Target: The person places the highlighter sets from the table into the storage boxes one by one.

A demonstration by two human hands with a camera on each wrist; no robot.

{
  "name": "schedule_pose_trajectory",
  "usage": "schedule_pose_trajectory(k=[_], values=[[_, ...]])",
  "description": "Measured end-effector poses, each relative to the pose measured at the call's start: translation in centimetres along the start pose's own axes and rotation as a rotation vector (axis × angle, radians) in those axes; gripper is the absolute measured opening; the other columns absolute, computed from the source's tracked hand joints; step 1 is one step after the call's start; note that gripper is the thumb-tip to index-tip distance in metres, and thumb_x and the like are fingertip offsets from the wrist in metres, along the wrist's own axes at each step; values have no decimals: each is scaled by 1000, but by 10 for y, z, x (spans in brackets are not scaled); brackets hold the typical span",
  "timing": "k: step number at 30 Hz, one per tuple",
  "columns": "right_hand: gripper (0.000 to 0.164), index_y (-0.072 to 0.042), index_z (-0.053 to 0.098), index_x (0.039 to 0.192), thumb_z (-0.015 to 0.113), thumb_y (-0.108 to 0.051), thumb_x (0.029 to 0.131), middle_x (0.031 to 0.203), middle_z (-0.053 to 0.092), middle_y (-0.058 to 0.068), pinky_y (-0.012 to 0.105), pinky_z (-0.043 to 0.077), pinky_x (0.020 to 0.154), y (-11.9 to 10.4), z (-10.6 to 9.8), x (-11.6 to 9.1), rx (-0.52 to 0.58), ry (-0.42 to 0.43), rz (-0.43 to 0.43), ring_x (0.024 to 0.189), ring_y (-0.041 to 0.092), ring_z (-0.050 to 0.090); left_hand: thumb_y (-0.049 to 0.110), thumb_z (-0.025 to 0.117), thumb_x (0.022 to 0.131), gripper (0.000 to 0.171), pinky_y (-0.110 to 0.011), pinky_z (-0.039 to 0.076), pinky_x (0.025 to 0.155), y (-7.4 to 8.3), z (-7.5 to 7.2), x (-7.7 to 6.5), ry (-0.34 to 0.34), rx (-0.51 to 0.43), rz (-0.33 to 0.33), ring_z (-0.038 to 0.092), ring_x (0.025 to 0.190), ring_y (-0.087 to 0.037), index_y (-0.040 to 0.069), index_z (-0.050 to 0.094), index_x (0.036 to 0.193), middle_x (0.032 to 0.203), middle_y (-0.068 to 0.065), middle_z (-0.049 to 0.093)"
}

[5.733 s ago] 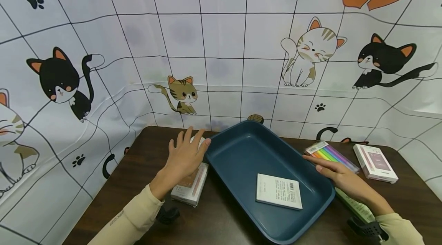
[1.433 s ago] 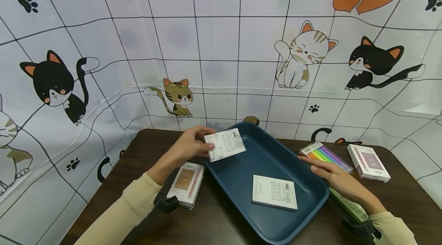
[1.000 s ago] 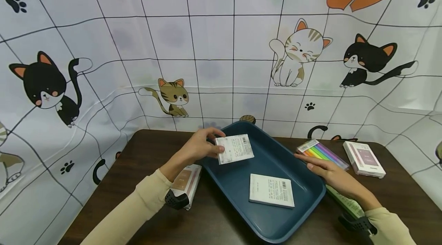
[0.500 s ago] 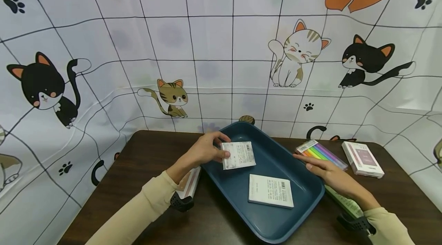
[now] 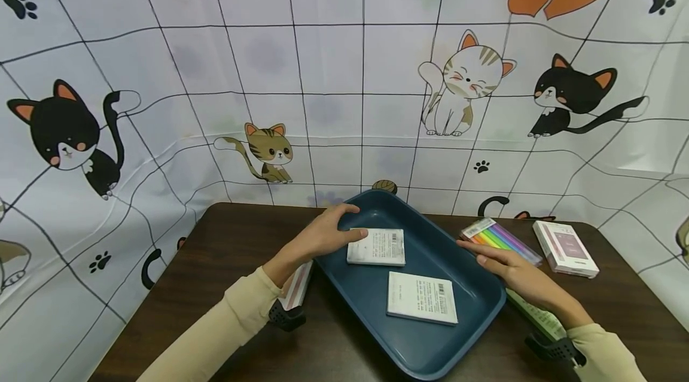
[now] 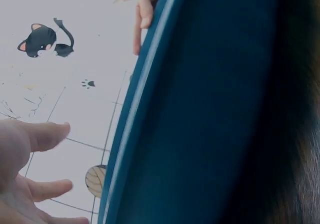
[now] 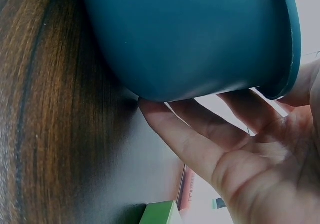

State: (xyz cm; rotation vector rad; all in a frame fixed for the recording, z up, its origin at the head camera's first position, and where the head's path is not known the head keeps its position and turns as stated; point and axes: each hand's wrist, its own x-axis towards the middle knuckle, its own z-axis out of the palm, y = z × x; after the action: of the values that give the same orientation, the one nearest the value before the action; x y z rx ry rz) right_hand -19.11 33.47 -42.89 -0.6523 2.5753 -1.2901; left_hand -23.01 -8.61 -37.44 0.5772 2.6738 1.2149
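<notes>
Inside a deep blue tray (image 5: 371, 304) lie two flat white packs with printed text and barcodes. My left hand (image 5: 325, 235) is spread over the tray's left rim, thumb tip at the upper pack's (image 5: 377, 248) top left corner. A wide gap separates the thumb from the other fingers (image 6: 50, 190) in the left wrist view. The lower pack (image 5: 422, 298) rests nearer the tray's front. On the far side, my right hand (image 5: 527, 277) stands on edge at the right rim. Its straight fingers (image 7: 185, 134) touch the tray's outer wall in the right wrist view.
Partly under my left wrist is a white box (image 5: 296, 287). Beyond the right hand are a rainbow-striped clear pack (image 5: 503, 240) and a white box with a pink panel (image 5: 566, 248). A green printed strip (image 5: 543, 317) lies beneath the right forearm. A cat-print cloth hangs behind the dark table (image 5: 231, 238).
My left hand picked up the second white pack, brought it right over the tray and let go; it now lies flat inside. My right hand has stayed at the rim.
</notes>
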Motion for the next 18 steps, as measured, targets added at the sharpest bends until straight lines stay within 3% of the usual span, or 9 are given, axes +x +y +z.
schedule_pose_trajectory(k=[3,9,12,15,18], values=[[44,-29,47,155,43,-30,111,160,36,10,46,39,106,-1,0,-1,-12,-1,3,145,38,26,48,63,100,67,-62,30,111,1,-2,-1,-7,50,13,30,146,-38,18,42,156,162,-16,29],[44,-26,46,156,43,-30,111,160,36,10,45,39,105,-2,0,-1,-23,0,-4,145,38,26,44,59,103,70,-63,27,113,1,-5,-5,23,80,73,27,147,-40,10,35,159,161,-18,31],[45,-25,46,156,43,-30,111,160,35,10,35,40,104,-1,0,-1,-13,-3,-6,145,38,26,42,58,104,71,-66,22,113,0,-6,-6,42,107,99,23,148,-42,7,32,160,160,-19,31],[45,-24,46,156,43,-30,111,160,35,9,27,39,102,-2,0,0,-12,-4,-9,145,38,26,43,57,104,72,-71,14,112,0,-7,-7,50,142,97,18,149,-44,7,30,161,162,-19,29],[45,-26,46,156,43,-30,111,160,36,9,28,39,102,-2,1,0,-20,-3,-11,145,38,26,44,56,104,73,-72,13,112,0,-8,-9,37,149,76,15,149,-44,9,29,161,163,-21,24]])
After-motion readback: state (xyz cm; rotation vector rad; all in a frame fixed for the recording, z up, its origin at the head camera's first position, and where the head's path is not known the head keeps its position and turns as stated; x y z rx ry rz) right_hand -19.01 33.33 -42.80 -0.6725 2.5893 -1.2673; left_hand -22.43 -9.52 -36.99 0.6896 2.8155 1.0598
